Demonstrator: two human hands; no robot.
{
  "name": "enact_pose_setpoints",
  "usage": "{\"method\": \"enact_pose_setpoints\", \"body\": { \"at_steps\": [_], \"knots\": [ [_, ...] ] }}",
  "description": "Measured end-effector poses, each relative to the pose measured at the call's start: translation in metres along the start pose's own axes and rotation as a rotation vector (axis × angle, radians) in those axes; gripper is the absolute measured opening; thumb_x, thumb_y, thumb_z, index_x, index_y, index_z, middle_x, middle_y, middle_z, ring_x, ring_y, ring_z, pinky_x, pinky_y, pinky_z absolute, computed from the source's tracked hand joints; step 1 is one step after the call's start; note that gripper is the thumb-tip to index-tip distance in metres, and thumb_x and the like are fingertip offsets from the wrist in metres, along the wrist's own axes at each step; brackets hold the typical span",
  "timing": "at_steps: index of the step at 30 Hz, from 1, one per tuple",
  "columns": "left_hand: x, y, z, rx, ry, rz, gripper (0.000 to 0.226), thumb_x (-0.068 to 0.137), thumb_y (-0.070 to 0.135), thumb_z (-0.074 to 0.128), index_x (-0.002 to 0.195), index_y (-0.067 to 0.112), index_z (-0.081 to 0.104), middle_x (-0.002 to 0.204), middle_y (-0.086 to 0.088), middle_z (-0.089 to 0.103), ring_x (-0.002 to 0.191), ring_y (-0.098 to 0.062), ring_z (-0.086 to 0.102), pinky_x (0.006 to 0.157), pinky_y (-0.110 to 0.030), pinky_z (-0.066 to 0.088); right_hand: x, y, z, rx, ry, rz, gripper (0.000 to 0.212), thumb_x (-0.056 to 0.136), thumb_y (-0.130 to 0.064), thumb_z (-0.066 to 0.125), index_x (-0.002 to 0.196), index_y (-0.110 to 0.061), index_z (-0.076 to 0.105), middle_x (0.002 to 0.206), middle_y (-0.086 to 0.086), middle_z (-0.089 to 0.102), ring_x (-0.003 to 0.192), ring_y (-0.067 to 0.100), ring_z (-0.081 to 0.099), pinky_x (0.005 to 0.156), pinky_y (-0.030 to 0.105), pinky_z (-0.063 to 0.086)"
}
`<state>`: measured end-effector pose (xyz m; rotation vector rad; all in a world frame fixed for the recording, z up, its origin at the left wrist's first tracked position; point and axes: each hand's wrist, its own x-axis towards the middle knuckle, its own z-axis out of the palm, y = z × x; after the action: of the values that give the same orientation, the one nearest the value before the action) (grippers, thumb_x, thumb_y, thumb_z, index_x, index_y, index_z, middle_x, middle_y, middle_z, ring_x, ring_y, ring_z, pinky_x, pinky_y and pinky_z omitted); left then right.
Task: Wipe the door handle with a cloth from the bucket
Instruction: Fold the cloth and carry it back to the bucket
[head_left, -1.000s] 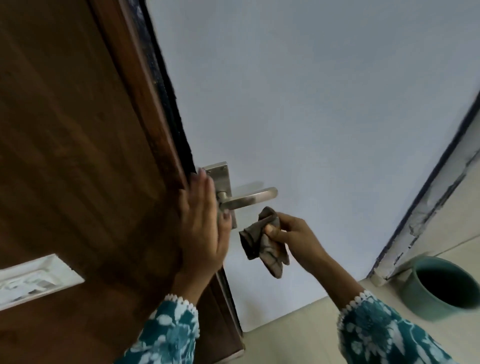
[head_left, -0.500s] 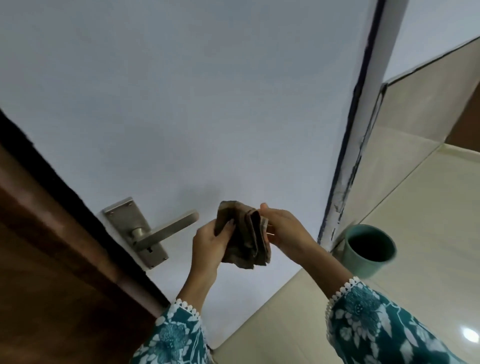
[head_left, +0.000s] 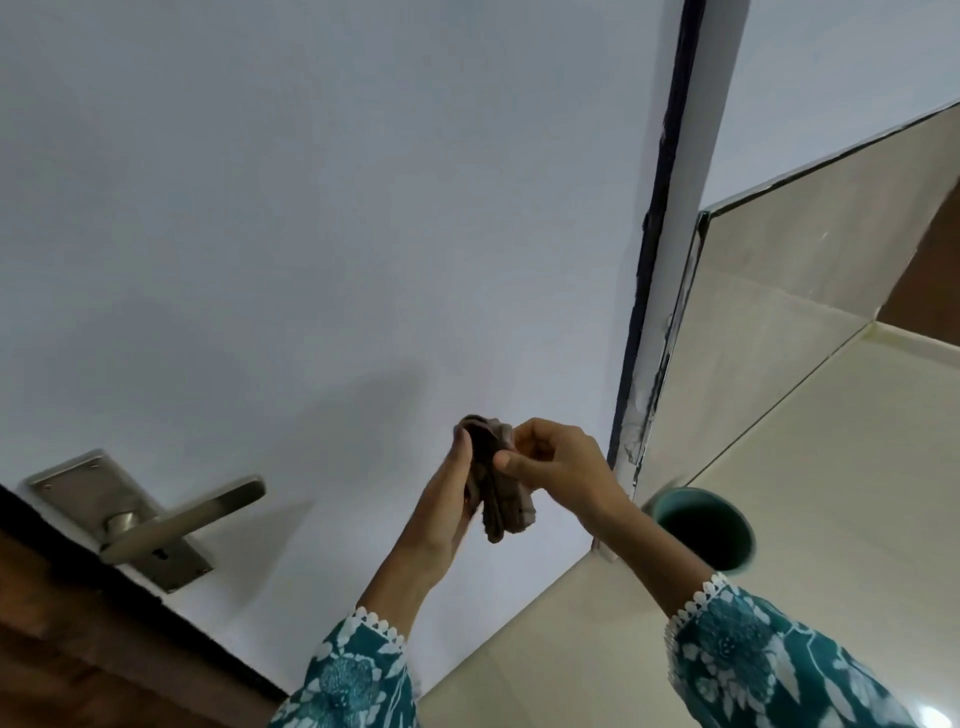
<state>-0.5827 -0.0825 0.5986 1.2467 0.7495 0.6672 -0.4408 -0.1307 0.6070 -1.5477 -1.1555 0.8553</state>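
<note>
The teal bucket (head_left: 701, 525) is standing on the pale tiled floor (head_left: 810, 467) near the foot of the door frame (head_left: 644, 291), its rim partly hidden behind the right forearm; its inside is showing only as dark shadow (whether anything is lying in it cannot be told). The metal door handle (head_left: 187, 517) is sitting on its plate (head_left: 78, 483) at the lower left of the white door (head_left: 311, 208), its lever running lengthwise from the plate toward the upper right, the free end pointing toward the hands. The brown cloth (head_left: 501, 499) is being held in the air in front of the door, well apart from the handle, bunched into a folded wad hanging downward. The left hand (head_left: 449, 499) is lying along the cloth's left side with fingers curled up over its top. The right hand (head_left: 550, 460) is pinching the cloth's upper right edge between thumb and bent fingers. Both teal flowered sleeves (head_left: 748, 654) are showing at the bottom
</note>
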Motion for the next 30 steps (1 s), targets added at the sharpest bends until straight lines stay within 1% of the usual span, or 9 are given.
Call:
{"method": "enact_pose_setpoints", "body": {
  "at_steps": [3,6,8,12,15,18,24,27,30],
  "knots": [
    [0.009,0.004,0.026,-0.293,0.031,-0.051,0.066,0.090,0.060,0.030,0.129,0.014,0.056,0.121,-0.017,0.065,0.110,-0.031,0.063,0.092,-0.051,0.050,0.000,0.001,-0.014,-0.078,-0.006,-0.054,0.015,0.077,-0.031,0.075,0.082,-0.020,0.066,0.072,-0.002,0.068,0.062,0.006,0.061,0.058,0.018,0.050],
    [0.020,0.001,0.048,-0.305,0.182,-0.042,0.041,0.095,0.038,0.046,0.115,0.007,0.064,0.106,-0.017,0.071,0.092,-0.026,0.071,0.068,-0.036,0.057,0.003,0.008,-0.031,-0.056,-0.053,-0.068,0.012,0.081,-0.030,0.073,0.079,-0.020,0.066,0.070,0.000,0.068,0.057,0.007,0.062,0.055,0.020,0.051],
    [0.027,-0.004,0.059,-0.300,0.234,-0.062,0.031,0.098,0.028,0.045,0.104,0.007,0.067,0.096,-0.015,0.073,0.082,-0.024,0.072,0.061,-0.033,0.056,0.003,0.013,-0.042,-0.008,-0.065,-0.043,0.011,0.084,-0.027,0.070,0.076,-0.020,0.065,0.067,-0.001,0.066,0.056,0.007,0.061,0.054,0.024,0.051],
    [0.038,-0.013,0.074,-0.255,0.336,-0.039,0.030,0.099,0.028,0.044,0.114,0.009,0.062,0.102,-0.013,0.071,0.094,-0.024,0.068,0.075,-0.034,0.054,0.005,0.023,-0.072,0.039,0.112,-0.004,0.020,0.092,-0.029,0.058,0.082,-0.014,0.067,0.072,-0.001,0.065,0.069,0.016,0.060,0.066,0.034,0.053],
    [0.044,-0.019,0.088,-0.173,0.299,0.009,0.030,0.099,0.030,0.044,0.116,0.012,0.061,0.111,-0.013,0.069,0.100,-0.022,0.067,0.080,-0.032,0.053,0.004,0.022,-0.090,0.057,0.232,-0.026,0.023,0.092,-0.034,0.056,0.082,-0.016,0.066,0.073,-0.002,0.065,0.068,0.014,0.059,0.058,0.020,0.050],
    [0.051,-0.021,0.107,-0.135,0.212,0.034,0.028,0.099,0.030,0.044,0.110,0.014,0.065,0.104,-0.010,0.072,0.095,-0.020,0.069,0.076,-0.032,0.055,-0.001,0.016,-0.087,-0.121,0.197,-0.074,0.022,0.092,-0.035,0.056,0.081,-0.017,0.063,0.077,0.000,0.066,0.066,0.011,0.060,0.051,0.013,0.045],
    [0.068,-0.026,0.123,-0.272,0.172,-0.006,0.037,0.099,0.035,0.042,0.113,0.009,0.064,0.104,-0.014,0.071,0.095,-0.025,0.070,0.068,-0.031,0.055,-0.002,0.026,-0.089,-0.440,0.252,-0.218,0.024,0.092,-0.035,0.055,0.083,-0.014,0.058,0.094,-0.006,0.053,0.074,0.007,0.052,0.063,0.014,0.044],
    [0.074,-0.031,0.132,-0.313,0.125,-0.054,0.055,0.093,0.056,0.046,0.121,0.011,0.060,0.112,-0.017,0.064,0.111,-0.029,0.062,0.086,-0.040,0.049,-0.003,0.030,-0.093,-0.411,0.249,-0.259,0.025,0.096,-0.033,0.048,0.099,-0.015,0.064,0.106,-0.006,0.057,0.089,0.008,0.055,0.077,0.022,0.050],
    [0.088,-0.038,0.141,-0.298,0.137,-0.068,0.035,0.097,0.042,0.044,0.109,0.014,0.062,0.100,-0.009,0.065,0.096,-0.018,0.065,0.079,-0.031,0.054,0.000,0.028,-0.106,-0.340,0.195,-0.331,0.029,0.098,-0.021,0.043,0.110,-0.019,0.069,0.108,-0.011,0.064,0.095,0.003,0.056,0.083,0.012,0.045]
  ]
}}
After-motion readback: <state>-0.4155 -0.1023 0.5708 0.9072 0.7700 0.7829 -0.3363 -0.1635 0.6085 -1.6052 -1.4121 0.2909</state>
